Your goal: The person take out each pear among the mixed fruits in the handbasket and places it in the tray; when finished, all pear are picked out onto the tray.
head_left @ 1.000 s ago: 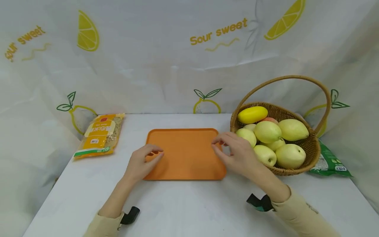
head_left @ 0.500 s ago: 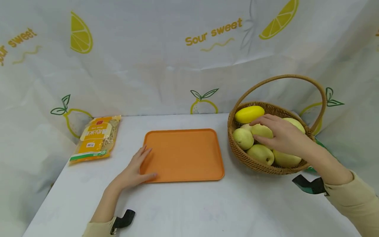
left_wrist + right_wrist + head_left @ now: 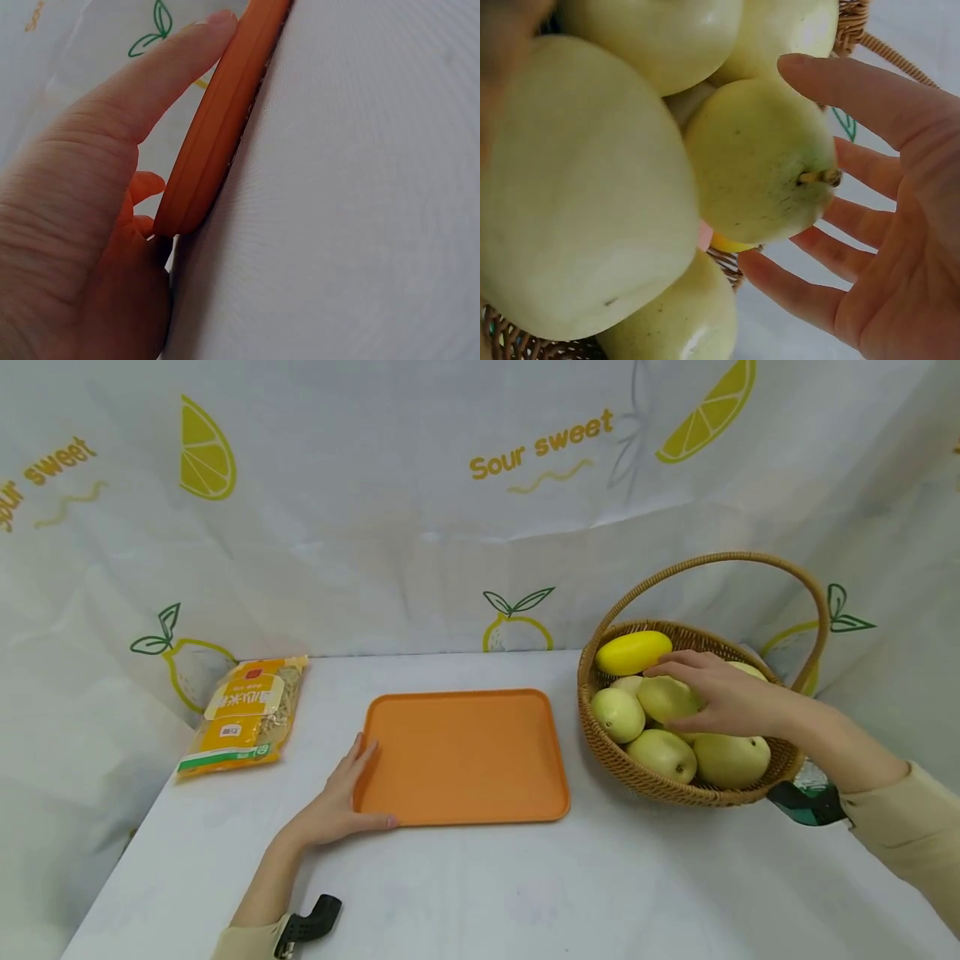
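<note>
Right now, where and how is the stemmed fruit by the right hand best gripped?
Probably across the rounded sides of the stemmed fruit, thumb opposite fingers, the right hand coming from the stem end. In the right wrist view the stem points toward the palm and that end looks accessible, while other fruits crowd its far side.

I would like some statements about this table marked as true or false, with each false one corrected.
1. The left hand is at the left end of the tray. True.
2. The tray is green. False: it is orange.
3. The right hand is beside a pale green fruit in the basket. True.
4. The basket has no handle. False: it has a tall, arched handle.
5. The bright yellow fruit lies in the basket. True.
</note>
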`<state>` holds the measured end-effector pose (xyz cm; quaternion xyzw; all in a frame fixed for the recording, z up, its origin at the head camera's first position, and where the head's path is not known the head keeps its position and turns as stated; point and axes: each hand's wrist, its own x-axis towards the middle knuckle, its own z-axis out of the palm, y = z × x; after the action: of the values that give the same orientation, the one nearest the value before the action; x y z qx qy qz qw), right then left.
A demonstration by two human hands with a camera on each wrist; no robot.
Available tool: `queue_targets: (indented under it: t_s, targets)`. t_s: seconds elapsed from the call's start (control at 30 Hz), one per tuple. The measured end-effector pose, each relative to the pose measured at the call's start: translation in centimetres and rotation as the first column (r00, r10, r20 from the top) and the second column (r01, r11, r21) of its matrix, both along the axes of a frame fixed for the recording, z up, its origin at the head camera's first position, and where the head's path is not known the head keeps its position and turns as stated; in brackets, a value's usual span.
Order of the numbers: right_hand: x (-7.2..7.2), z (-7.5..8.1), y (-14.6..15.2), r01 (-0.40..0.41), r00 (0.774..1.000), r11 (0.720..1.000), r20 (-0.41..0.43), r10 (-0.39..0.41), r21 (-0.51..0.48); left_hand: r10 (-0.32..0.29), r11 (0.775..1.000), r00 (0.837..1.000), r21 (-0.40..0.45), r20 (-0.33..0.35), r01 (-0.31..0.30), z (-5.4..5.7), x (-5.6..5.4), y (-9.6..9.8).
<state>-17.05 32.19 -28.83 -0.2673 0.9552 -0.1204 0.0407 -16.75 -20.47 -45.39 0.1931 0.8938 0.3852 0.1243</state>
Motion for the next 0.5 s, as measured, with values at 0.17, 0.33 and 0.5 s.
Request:
queue_targets:
  t_s: [0.17, 0.33, 0.5]
  targets:
    - [-0.7, -0.4, 0.5, 0.01, 0.998, 1.0, 0.065, -0.01, 0.003, 0.003, 1.0, 1.0, 0.003, 0.005, -0.003, 0.0, 0.0, 0.0]
    - [-1.1, -0.9, 1.0, 0.022, 0.993, 1.0, 0.116, -0.021, -0.007, 0.008, 1.0, 1.0, 0.001, 0.004, -0.008, 0.1, 0.1, 0.0]
    - [-1.3, -1.4, 1.2, 0.012, 0.993, 1.0, 0.121, -0.01, -0.017, 0.014, 1.0, 1.0, -0.003, 0.01, -0.014, 0.2, 0.1, 0.0]
